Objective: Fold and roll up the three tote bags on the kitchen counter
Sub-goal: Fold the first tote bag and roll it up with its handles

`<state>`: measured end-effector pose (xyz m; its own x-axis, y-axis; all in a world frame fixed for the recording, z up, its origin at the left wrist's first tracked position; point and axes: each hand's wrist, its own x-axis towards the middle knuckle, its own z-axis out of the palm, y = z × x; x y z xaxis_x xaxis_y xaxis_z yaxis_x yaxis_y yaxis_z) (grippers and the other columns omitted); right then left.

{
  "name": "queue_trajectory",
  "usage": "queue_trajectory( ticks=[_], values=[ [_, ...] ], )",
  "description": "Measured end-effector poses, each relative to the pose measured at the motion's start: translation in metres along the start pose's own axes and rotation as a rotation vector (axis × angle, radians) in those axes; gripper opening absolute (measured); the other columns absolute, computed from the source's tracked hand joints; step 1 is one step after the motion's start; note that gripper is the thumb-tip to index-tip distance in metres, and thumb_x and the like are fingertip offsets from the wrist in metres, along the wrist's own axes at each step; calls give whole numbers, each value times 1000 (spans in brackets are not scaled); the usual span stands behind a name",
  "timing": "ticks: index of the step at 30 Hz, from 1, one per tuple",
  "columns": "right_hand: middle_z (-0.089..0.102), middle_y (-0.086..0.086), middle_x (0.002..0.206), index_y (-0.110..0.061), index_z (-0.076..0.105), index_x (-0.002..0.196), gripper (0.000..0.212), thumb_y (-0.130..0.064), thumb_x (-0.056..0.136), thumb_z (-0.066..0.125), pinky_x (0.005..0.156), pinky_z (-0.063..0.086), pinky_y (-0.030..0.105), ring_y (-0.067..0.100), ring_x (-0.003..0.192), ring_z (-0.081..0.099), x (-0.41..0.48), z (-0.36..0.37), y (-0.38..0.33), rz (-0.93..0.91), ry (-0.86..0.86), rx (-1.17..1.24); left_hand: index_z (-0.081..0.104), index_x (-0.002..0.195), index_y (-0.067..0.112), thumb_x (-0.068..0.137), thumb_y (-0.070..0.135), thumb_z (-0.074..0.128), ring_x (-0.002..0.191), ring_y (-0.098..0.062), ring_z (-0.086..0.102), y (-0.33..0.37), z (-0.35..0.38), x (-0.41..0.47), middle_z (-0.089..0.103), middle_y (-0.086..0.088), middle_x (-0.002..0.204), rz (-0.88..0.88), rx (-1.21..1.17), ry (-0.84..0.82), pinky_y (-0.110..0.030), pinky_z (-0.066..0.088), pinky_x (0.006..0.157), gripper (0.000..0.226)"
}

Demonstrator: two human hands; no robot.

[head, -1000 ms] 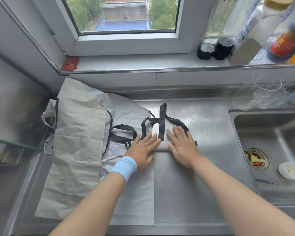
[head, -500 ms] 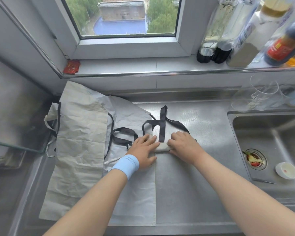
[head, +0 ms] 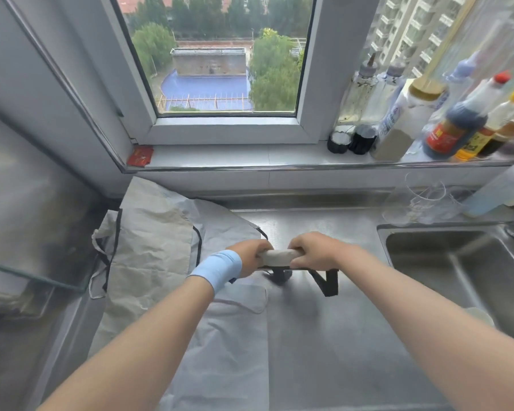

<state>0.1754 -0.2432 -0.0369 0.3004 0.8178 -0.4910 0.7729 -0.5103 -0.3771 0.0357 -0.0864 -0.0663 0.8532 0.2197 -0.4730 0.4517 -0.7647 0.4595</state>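
Gripping the rolled tote bag (head: 278,258) endwise, left hand (head: 248,258) and right hand (head: 315,252), long axis left-to-right

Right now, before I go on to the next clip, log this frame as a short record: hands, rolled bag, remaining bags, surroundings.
left hand: grips the left end of the rolled pale grey tote bag
right hand: grips its right end
roll: tight, seemingly raised off the steel counter
black straps: hang loose below the roll
unrolled: crumpled beige tote bag and flat pale grey tote bag, to the left
steel sink: to the right
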Motion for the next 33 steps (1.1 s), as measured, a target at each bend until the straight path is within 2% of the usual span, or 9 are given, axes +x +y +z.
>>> queue_trajectory(
  ticks=[6,9,11,13,17,23,26,30,33],
  values=[
    [60,-1,78,-13,66,92,17,-29,87,63,60,38,31,16,70,53,-25,-61,-15,-49,-69,-17,58,105,38,71,33,58,92,-22,62,29,-37,-30,63,5,96,-34,-65,-57,-35,52,86,34],
    [56,-4,74,-14,64,85,14,-28,85,64,60,38,30,14,67,50,-38,-75,-21,-89,-66,-4,61,106,29,66,31,60,96,-26,63,42,-48,-49,66,-2,98,-64,-63,-98,-41,51,90,40],
    [64,-10,87,-25,69,97,14,-32,85,69,71,43,29,14,82,57,-42,-78,-24,-125,49,-31,63,110,25,76,25,64,96,-27,64,52,-53,-64,66,-2,96,-105,-141,-60,-40,53,89,35],
    [66,-7,117,-32,66,121,42,-40,81,76,98,42,36,18,110,57,-39,-75,-20,-196,393,-206,64,112,23,85,17,63,87,-25,62,58,-57,-75,64,-2,91,-153,-304,21,-36,54,77,28],
    [53,15,141,-17,63,128,43,-19,85,69,116,28,52,35,134,45,-41,-63,-28,-493,872,-474,65,109,17,92,-3,52,78,-25,60,66,-60,-99,62,-7,83,-191,-956,100,-39,55,75,30],
    [35,22,154,-3,43,145,74,-33,80,59,120,19,52,37,147,26,-46,-38,-56,-473,853,-597,64,103,9,96,-6,44,64,-17,61,72,-62,-127,62,-7,75,-129,-1214,100,-28,53,58,26],
    [40,24,151,1,44,143,59,-21,90,58,116,29,53,39,143,34,-38,-35,-71,-401,972,-657,65,100,11,96,-4,44,66,-17,60,70,-64,-136,62,-7,79,-80,-1311,57,-28,52,61,27],
    [56,24,137,2,59,130,47,-9,93,32,108,41,53,40,130,51,-35,-42,-97,-392,1099,-577,65,108,11,96,0,48,70,-18,65,70,-69,-145,66,-8,83,-20,-1360,107,-30,56,65,23],
    [61,23,126,0,63,121,42,-7,86,40,105,44,52,40,122,57,-28,-52,-108,-413,1115,-596,64,118,9,92,9,60,82,-23,65,60,-76,-154,66,-12,98,70,-1348,78,-35,56,77,26]
  ],
)
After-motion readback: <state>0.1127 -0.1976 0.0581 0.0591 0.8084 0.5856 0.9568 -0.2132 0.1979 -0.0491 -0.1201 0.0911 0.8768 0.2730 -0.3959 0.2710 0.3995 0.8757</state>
